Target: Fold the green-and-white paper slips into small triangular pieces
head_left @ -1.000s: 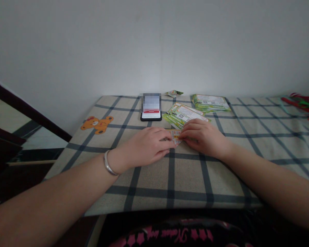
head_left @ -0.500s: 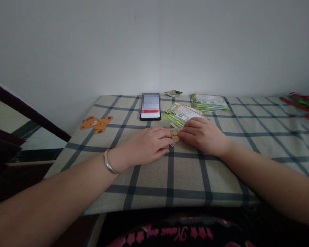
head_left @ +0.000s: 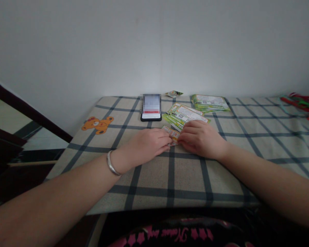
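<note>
- While both forearms lie low across the checked tablecloth [head_left: 185, 181], wrists near the cloth, a silver bangle [head_left: 111, 163] circles the left wrist.
- Left hand [head_left: 144, 145]: fingers pressed together, pointing right, tips at the slip.
- Right hand [head_left: 201, 139]: fingers curled and close together, tips on the slip.
- Between the hands, a small printed paper slip [head_left: 171, 134] sits slantwise at the cloth; the thumbs are hidden, so I can't tell whether it is pinched.
- A slip this narrow likely handles best with fingertips close and pressure even.
- Just beyond: a fan of green leaflets [head_left: 184, 116], with a phone [head_left: 151, 111] to its left and a bear print [head_left: 98, 125] further left.
- Farthest: a leaflet stack [head_left: 209, 102], a small green packet [head_left: 174, 93], and red-green ribbons [head_left: 300, 107].
</note>
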{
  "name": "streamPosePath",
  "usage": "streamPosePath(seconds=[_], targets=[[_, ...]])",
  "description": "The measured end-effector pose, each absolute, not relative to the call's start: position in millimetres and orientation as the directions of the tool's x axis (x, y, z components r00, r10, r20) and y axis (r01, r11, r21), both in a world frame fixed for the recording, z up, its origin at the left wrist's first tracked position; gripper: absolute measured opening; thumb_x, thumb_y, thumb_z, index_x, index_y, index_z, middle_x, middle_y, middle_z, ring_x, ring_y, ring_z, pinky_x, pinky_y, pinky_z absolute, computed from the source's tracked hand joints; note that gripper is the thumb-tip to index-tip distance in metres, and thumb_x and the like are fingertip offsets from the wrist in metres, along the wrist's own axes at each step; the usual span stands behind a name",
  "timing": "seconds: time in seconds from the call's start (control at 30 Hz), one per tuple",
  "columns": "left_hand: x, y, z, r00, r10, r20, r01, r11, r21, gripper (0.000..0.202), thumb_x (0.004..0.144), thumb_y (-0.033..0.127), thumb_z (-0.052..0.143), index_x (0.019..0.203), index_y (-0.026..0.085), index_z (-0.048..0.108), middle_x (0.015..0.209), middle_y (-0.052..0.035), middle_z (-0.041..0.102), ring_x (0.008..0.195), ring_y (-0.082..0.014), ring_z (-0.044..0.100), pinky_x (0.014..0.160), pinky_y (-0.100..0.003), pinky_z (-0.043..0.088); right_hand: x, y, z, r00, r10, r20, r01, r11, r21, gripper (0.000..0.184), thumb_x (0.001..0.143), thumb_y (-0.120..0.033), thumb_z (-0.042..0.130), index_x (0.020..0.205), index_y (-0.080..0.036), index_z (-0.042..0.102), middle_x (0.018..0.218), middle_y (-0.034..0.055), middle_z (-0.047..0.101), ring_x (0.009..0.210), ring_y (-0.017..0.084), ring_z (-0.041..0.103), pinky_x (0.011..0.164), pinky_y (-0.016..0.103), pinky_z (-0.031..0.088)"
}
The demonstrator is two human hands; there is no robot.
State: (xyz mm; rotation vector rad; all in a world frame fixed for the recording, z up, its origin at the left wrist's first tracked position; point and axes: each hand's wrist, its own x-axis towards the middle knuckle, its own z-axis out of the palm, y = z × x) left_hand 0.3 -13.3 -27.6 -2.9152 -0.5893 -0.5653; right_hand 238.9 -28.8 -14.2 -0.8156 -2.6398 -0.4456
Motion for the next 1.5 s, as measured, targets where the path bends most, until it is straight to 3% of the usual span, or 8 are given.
streamPosePath(seconds=[0.2,0.4,0.6,0.8,1.0,1.2,1.33,1.5], targets=[[-2,-17,-23,0.885,0.278,0.374,0.35,-0.927,-0.138,0.026,0.094,0.011,0.049,0.117,0.012,0.06,0.112,-0.0105,0.069,0.101,-0.021,0.066,0.086,-0.036,0.058,248,-22,-13,-0.642,0.594,0.485,0.671,0.741,-0.019,0.017,0.089,-0.023,0.055,0.095,-0.017,0.07,0.09,0.0083,0.071,0.089,0.022,0.061,0.081,0.035,0.046],[-9,-9,-25,0.894,0.309,0.324,0.352,-0.932,-0.085,0.023,0.09,0.008,0.052,0.11,0.014,0.063,0.11,-0.0093,0.068,0.101,-0.0197,0.065,0.087,-0.034,0.056,250,-20,-13,-0.631,0.629,0.453,0.667,0.738,-0.096,0.019,0.086,-0.017,0.057,0.101,-0.016,0.069,0.099,0.0087,0.072,0.097,0.024,0.062,0.089,0.039,0.048],[-4,-8,-24,0.871,0.335,0.359,0.363,-0.932,-0.011,0.016,0.092,0.012,0.052,0.099,0.015,0.066,0.107,-0.0071,0.068,0.1,-0.0191,0.063,0.091,-0.036,0.055,249,-15,-22,-0.687,0.572,0.448,0.586,0.801,-0.123,0.027,0.085,-0.02,0.058,0.111,-0.015,0.065,0.112,0.0098,0.07,0.107,0.023,0.061,0.099,0.041,0.048],[-2,-6,-26,0.858,0.322,0.4,0.397,-0.91,-0.119,0.025,0.093,0.019,0.055,0.114,0.009,0.062,0.115,-0.0119,0.068,0.107,-0.0227,0.063,0.095,-0.041,0.054,250,-15,-26,-0.687,0.588,0.427,0.593,0.793,-0.138,0.039,0.083,-0.021,0.06,0.122,-0.015,0.061,0.122,0.0108,0.067,0.119,0.026,0.055,0.106,0.046,0.044],[-4,-4,-26,0.893,0.249,0.374,0.284,-0.958,-0.038,0.026,0.094,0.011,0.051,0.117,0.013,0.062,0.118,-0.0075,0.068,0.112,-0.0182,0.061,0.098,-0.034,0.052,251,-19,-23,-0.723,0.586,0.366,0.561,0.807,-0.183,0.043,0.079,-0.014,0.057,0.122,-0.016,0.06,0.128,0.0111,0.062,0.131,0.028,0.046,0.11,0.048,0.04],[-3,-7,-25,0.87,0.321,0.374,0.361,-0.931,-0.041,0.023,0.094,0.017,0.052,0.113,0.014,0.065,0.113,-0.0096,0.067,0.102,-0.0203,0.063,0.09,-0.038,0.055,251,-21,-17,-0.76,0.56,0.331,0.514,0.829,-0.221,0.037,0.081,-0.014,0.058,0.118,-0.016,0.061,0.117,0.0103,0.066,0.125,0.026,0.049,0.108,0.045,0.041],[-3,-8,-23,0.882,0.3,0.363,0.336,-0.941,-0.039,0.021,0.092,0.014,0.053,0.109,0.018,0.066,0.109,-0.0067,0.068,0.101,-0.0196,0.062,0.088,-0.037,0.054,252,-22,-14,-0.772,0.551,0.315,0.495,0.833,-0.247,0.038,0.081,-0.02,0.062,0.12,-0.017,0.062,0.118,0.0096,0.066,0.124,0.025,0.05,0.108,0.045,0.041],[-4,-9,-20,0.898,0.301,0.322,0.35,-0.931,-0.105,0.025,0.087,0.01,0.057,0.107,0.02,0.066,0.11,-0.0061,0.065,0.1,-0.021,0.061,0.086,-0.038,0.053,253,-20,-14,-0.782,0.537,0.317,0.498,0.844,-0.199,0.032,0.087,-0.029,0.063,0.117,-0.018,0.064,0.114,0.0093,0.068,0.113,0.023,0.057,0.099,0.041,0.047]])
